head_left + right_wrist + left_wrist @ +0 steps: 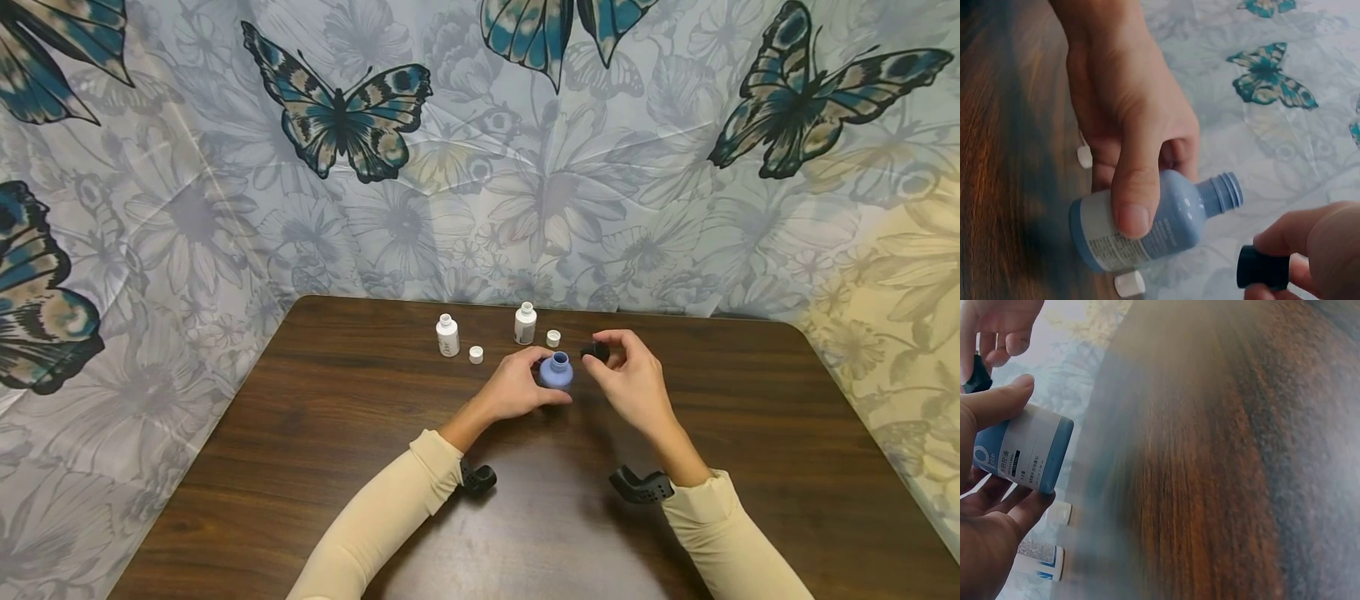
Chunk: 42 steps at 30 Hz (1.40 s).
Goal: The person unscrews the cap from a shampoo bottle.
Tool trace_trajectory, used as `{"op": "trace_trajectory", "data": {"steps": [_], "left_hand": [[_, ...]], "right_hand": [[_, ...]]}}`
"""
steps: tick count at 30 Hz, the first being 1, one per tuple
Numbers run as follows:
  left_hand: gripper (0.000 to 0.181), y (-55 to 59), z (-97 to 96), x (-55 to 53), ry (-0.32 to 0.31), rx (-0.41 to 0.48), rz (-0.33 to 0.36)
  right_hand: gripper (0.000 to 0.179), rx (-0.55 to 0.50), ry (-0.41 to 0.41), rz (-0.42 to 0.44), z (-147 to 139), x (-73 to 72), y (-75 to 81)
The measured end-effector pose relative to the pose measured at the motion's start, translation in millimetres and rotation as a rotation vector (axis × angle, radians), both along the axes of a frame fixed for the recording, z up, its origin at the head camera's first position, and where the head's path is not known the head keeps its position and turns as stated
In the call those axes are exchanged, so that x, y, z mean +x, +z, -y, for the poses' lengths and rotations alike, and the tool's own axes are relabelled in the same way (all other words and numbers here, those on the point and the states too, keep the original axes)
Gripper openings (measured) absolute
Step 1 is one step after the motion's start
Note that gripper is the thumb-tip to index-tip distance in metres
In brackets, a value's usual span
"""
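My left hand (517,385) grips a blue bottle (556,375) round its body, thumb on one side and fingers on the other. A white printed label shows on the bottle in the left wrist view, and its bare threaded neck (1225,192) in the right wrist view. Just right of the neck, my right hand (633,379) pinches a black screw cap (1263,267) between thumb and fingers, apart from the bottle.
Behind the hands stand two small white bottles, one on the left (447,336) and one near the back edge (525,323), both uncapped. A white cap (476,355) and another white cap (553,338) lie beside them. Butterfly-printed cloth (487,208) hangs behind the brown table (300,467).
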<state>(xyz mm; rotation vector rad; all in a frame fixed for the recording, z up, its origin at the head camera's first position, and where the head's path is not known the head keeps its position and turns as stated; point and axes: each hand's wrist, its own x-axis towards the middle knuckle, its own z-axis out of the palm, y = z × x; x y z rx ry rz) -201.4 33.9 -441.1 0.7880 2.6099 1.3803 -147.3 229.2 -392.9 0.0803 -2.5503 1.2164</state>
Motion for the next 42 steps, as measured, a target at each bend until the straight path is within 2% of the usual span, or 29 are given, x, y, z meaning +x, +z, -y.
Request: {"op": "trace_trajectory", "data": {"steps": [8, 15, 22, 27, 35, 42], "left_hand": [[0.063, 1.8, -4.0, -2.6, -0.003, -0.024, -0.017], [0.065, 7.5, -3.9, -2.6, 0.039, -0.084, -0.04], [0.065, 7.9, -10.9, -5.4, 0.069, -0.094, -0.035], [0.064, 4.7, -18.6, -7.5, 0.085, -0.087, -0.028], [0.061, 4.8, -39.9, -15.8, 0.044, -0.127, -0.072], [0.062, 9.2, -54.5, -27.9, 0.015, -0.166, -0.092]], "right_hand": [[0.033, 0.049, -0.033, 0.016, -14.1, 1.3, -1.5], [0.045, 0.133, -0.002, 0.049, -27.4, 1.4, -2.3], [0.043, 0.146, 0.028, 0.107, -40.4, 1.9, -5.5], [0.041, 0.16, 0.015, 0.164, -47.5, -3.1, -13.1], [0.047, 0.169, 0.007, 0.254, -58.9, -18.7, -25.7], [0.043, 0.184, -0.011, 0.261, -66.0, -32.4, -32.7]]}}
